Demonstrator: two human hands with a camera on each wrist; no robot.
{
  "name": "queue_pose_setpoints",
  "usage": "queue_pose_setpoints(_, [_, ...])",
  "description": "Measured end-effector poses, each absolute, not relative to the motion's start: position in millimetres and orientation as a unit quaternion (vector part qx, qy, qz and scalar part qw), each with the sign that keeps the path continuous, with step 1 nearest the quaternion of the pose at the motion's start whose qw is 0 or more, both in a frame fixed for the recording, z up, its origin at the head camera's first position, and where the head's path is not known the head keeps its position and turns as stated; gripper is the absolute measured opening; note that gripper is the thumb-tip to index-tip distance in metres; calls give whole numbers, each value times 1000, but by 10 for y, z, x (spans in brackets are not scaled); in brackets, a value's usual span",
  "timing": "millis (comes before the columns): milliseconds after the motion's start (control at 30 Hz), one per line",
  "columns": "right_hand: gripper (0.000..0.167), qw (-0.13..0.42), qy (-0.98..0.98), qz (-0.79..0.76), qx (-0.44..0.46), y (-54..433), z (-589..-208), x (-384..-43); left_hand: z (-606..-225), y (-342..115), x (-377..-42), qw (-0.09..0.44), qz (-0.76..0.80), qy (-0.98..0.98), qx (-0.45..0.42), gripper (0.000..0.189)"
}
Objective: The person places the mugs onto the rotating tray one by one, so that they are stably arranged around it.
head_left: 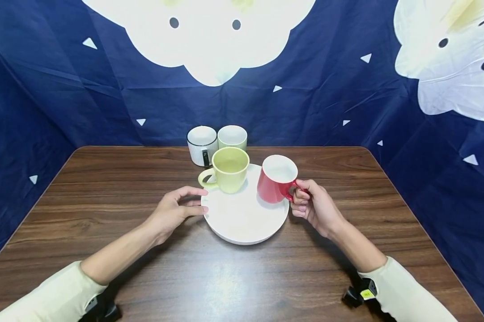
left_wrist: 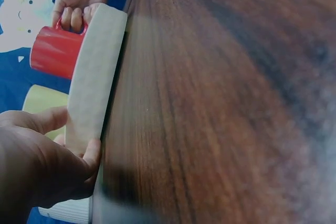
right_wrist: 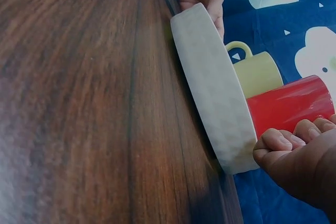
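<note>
My right hand [head_left: 316,206] grips the handle of a red mug [head_left: 275,184] with a white inside. The mug is at the right side of a thick round white tray [head_left: 246,223], its base right at the top surface. My left hand [head_left: 177,209] touches the tray's left rim with spread fingertips; in the left wrist view the fingers [left_wrist: 92,153] lie along its side wall. Between the hands, a yellow-green mug [head_left: 231,172] stands upright on the tray, its handle toward the left hand. The right wrist view shows the right hand's fingers [right_wrist: 294,139] curled at the red mug.
Behind the tray stand a white ribbed mug [head_left: 201,150] with a black handle and a pale green mug [head_left: 232,136], close together near the table's back edge. A dark blue cloth [head_left: 153,98] with white cloud shapes hangs behind the wooden table [head_left: 117,192].
</note>
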State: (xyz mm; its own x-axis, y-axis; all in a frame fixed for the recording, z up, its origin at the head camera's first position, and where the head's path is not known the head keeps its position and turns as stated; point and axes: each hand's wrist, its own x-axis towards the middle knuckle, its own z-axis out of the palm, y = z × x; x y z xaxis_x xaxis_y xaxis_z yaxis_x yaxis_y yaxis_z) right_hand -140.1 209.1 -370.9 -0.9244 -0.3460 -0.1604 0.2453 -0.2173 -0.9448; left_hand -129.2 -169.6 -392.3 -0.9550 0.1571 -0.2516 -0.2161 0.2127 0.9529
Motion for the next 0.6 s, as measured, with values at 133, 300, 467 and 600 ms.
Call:
queue_pose_setpoints(133, [48,195,595,-778,-46,2085,-3708,-1374,-3922,-1706,-1300,151,628,763,-17,58])
queue_pose_setpoints(300, [48,203,600,-772,-51,2066,-3702,-1339,-3919,-1714,-1321,149,629,763,-14,58])
queue_pose_setpoints(467, [48,205,607,-766,-54,2052,-3704,-1309,-3916,-1714,-1350,146,634,759,-9,57])
queue_pose_setpoints(600, [47,207,607,-765,-60,2046,-3700,-1281,-3914,-1717,-1377,145,636,758,-9,56])
